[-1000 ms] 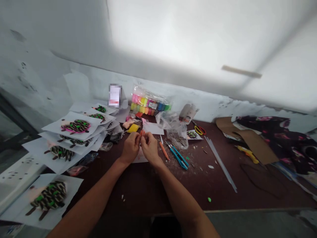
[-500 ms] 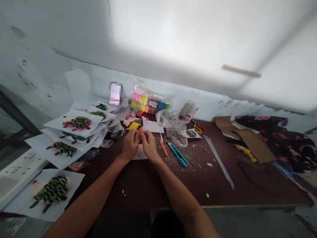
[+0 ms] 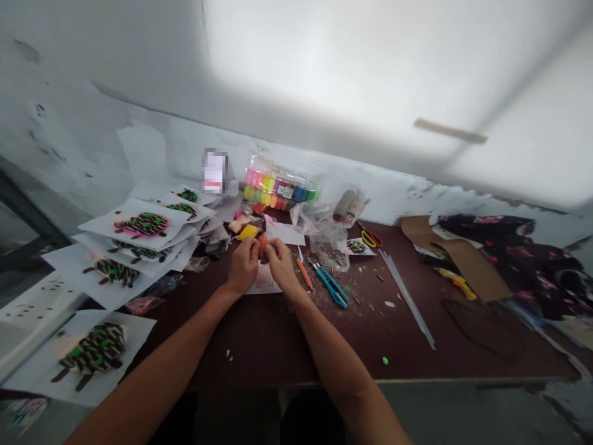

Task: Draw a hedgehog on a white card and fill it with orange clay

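Note:
My left hand point(image 3: 243, 266) and my right hand point(image 3: 280, 262) are close together above the dark table, fingers closed on a small orange piece point(image 3: 262, 245) between them. Below them lies a white paper with reddish marks point(image 3: 264, 281). A yellow packet point(image 3: 249, 232) is just behind my left hand. To the right of my right hand are an orange pen-like tool point(image 3: 304, 274) and teal-handled scissors or cutters point(image 3: 332, 287).
Stacked papers with hedgehog-like figures point(image 3: 143, 225) fill the left. Behind are a coloured clay set point(image 3: 280, 188), a clear plastic bag point(image 3: 331, 244) and a bottle point(image 3: 352, 208). Red-yellow scissors point(image 3: 371, 238), clear strips point(image 3: 407, 296), a yellow glue gun point(image 3: 456, 282) and cardboard point(image 3: 479, 270) lie right.
The whole view has shifted slightly. My hands remain together, and more of the orange piece shows between the fingers.

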Tool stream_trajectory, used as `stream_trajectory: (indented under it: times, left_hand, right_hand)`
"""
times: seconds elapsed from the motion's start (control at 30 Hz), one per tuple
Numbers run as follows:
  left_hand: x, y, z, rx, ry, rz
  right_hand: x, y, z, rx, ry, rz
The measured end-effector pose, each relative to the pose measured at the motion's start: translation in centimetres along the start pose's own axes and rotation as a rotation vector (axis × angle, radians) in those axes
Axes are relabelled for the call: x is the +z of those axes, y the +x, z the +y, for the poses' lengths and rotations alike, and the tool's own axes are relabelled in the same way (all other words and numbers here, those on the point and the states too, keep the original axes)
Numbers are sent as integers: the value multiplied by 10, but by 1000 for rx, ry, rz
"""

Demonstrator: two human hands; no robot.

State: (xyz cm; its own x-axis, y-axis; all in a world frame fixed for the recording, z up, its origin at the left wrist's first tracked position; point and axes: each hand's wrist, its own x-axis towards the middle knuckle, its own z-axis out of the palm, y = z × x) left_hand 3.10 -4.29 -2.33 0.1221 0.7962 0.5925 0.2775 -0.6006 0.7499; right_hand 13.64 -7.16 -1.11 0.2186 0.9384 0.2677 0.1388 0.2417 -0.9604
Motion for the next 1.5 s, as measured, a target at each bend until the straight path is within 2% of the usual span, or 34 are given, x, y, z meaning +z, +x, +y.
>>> stream_trajectory:
  times: [0.17, 0.3, 0.4, 0.7, 0.97, 1.13, 1.37, 1.5]
  left_hand:
    - [0, 1, 0, -33, -36, -4]
    - [3, 1, -2, -35, -33, -12]
    - [3, 1, -3, -23, -7, -2]
    - [3, 2, -4, -95, -86, -30]
    - [3, 3, -2, -50, -32, -29]
    - [4, 2, -4, -36, -7, -41]
    - [5, 1, -5, 27, 7, -65]
    - [5, 0, -5, 32, 35, -83]
  right_hand:
    - [0, 2, 3, -13, -44, 15]
    - [-2, 2, 2, -70, -195, 71]
    - [-4, 2, 1, -88, -273, 56]
    - [-7, 12, 8, 37, 39, -71]
    - [-10, 10, 1, 56, 35, -92]
    - [-9, 9, 2, 42, -9, -53]
    - [-12, 6, 2, -30, -175, -30]
    - [-11, 2, -4, -51, -414, -12]
